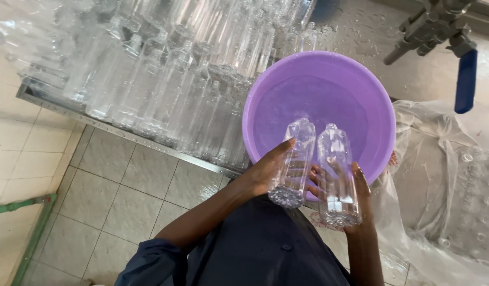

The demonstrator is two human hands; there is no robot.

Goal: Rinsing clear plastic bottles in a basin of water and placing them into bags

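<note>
- My left hand (265,172) is wrapped around a clear plastic bottle (293,164), thumb up along its side, fingers curled behind it.
- That left bottle tilts, neck pointing away from me into the purple basin (265,95), ribbed base towards my chest.
- My right hand (356,204) cradles a second clear bottle (337,177) from below and the side, fingers closed round its lower half.
- The two bottles sit just beside each other, nearly parallel, necks over the water in the basin, bases hanging out over its near rim.
- The basin is round, holding clear water, right in front of me.
- To the left of the basin, a big batch of empty clear bottles (165,79) lies in rows on a metal-edged desk (122,132), touching one another.
- On my right, a crumpled clear plastic sheet (446,180), beaded with drops, lies against the basin.
- Top right, a metal pipe fitting with a blue handle (465,79) hangs over the wet surface.
- Below, pale tiled floor (112,196) and my dark blue sleeve (154,262).
</note>
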